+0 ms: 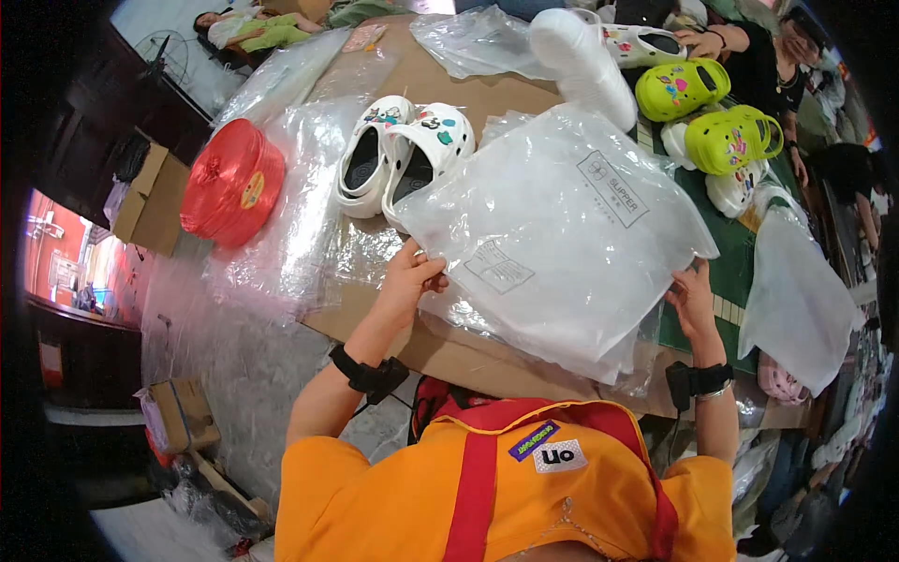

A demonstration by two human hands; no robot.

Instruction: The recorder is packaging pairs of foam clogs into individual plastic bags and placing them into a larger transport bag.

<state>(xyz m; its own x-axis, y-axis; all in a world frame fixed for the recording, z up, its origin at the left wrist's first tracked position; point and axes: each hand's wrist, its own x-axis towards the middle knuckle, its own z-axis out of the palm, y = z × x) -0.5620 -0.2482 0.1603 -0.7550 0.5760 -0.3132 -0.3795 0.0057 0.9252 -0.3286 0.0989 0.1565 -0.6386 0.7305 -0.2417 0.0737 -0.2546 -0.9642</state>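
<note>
A frosted white plastic bag (552,234) with dark printed boxes stretches between my hands over the table. My left hand (412,279) is closed, pinching the bag's edge at its near left corner. At the right corner, my right hand (691,292) grips the bag's edge between thumb and fingers. Just beyond my left hand stands a pair of white clogs (405,159) with colourful charms, the right shoe partly covered by the bag. More clear bags lie beneath the one I hold.
A roll of red plastic twine (234,183) sits at the left on clear plastic sheets (304,187). At the far right are lime-green clogs (682,90), a white wrapped roll (581,66) and a hanging frosted bag (796,290). A person's hand (704,43) touches a white clog.
</note>
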